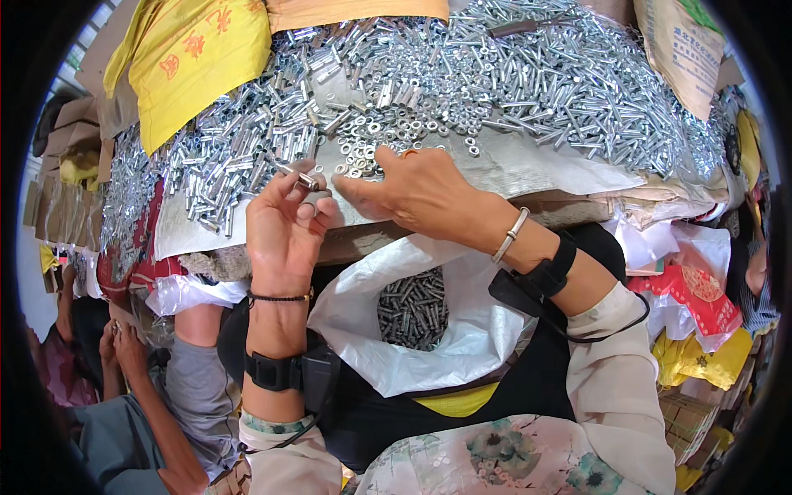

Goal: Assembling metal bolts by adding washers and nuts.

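Note:
My left hand is closed, palm up, with a metal bolt pinched between its fingers. The bolt is short, silvery and held at a slant. To its right my right hand reaches in over the work surface, back of the hand up. Its index finger stretches toward my left fingertips, and nothing shows between its parted fingers. Loose washers and nuts lie just beyond the fingertips. Below both hands an open white woven sack rests at my lap, with many dark grey bolts inside.
Metal sleeves are heaped at the left, and long bolts at the right. A yellow bag lies over the far left of the heap. At the lower left sits another person. Red packaging is at the right.

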Motion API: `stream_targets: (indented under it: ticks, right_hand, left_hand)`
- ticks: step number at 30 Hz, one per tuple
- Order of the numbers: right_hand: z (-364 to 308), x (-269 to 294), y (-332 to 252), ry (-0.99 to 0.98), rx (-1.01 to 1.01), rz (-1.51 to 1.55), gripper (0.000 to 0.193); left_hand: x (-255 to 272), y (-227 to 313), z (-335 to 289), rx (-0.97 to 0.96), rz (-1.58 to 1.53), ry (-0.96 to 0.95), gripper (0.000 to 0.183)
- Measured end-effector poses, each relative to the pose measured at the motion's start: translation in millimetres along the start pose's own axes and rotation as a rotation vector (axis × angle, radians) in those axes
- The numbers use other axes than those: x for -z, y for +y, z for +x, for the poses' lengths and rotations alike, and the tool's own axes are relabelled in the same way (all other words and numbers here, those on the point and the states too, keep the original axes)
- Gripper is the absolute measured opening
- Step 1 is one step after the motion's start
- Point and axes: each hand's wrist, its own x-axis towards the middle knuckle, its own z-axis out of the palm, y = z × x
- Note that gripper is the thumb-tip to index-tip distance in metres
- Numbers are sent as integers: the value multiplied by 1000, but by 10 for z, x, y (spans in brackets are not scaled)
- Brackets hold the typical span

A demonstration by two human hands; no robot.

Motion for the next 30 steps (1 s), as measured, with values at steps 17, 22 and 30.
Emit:
stream_targets:
  ticks: [17, 22, 30]
  right_hand:
    - [-70, 79, 173, 211, -92, -94, 9]
    - [3, -61, 166, 102, -89, -172, 22]
    - [28, -66, 172, 151, -42, -89, 12]
  left_hand:
    - [-43, -81, 15, -59, 132, 84, 31]
    - [-118, -201, -40, -55, 349, 78, 30]
    - [-257, -383, -97, -78, 602, 104, 23]
